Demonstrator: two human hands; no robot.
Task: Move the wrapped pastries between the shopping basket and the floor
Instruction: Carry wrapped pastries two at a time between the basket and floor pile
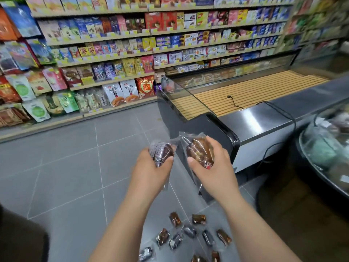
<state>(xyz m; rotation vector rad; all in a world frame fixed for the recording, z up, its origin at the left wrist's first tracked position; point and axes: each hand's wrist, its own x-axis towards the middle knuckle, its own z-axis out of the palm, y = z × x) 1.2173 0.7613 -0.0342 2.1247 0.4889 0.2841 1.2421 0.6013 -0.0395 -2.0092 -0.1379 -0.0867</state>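
My left hand [151, 167] grips a dark brown wrapped pastry [160, 153] in clear plastic, held up in front of me. Beside it my right hand [211, 167] grips a lighter brown wrapped pastry [200, 152] with a small red label. The two packets almost touch. Below my forearms several wrapped pastries [188, 233] lie scattered on the grey tiled floor [66, 167]. No shopping basket shows in this view.
A black-sided display counter [217, 129] with a glass front and wooden slats stands just beyond my hands, a cable trailing over it. Snack shelves [113, 63] line the far wall. A glass case [324, 148] sits at right. A dark shape [20, 239] fills the lower left corner.
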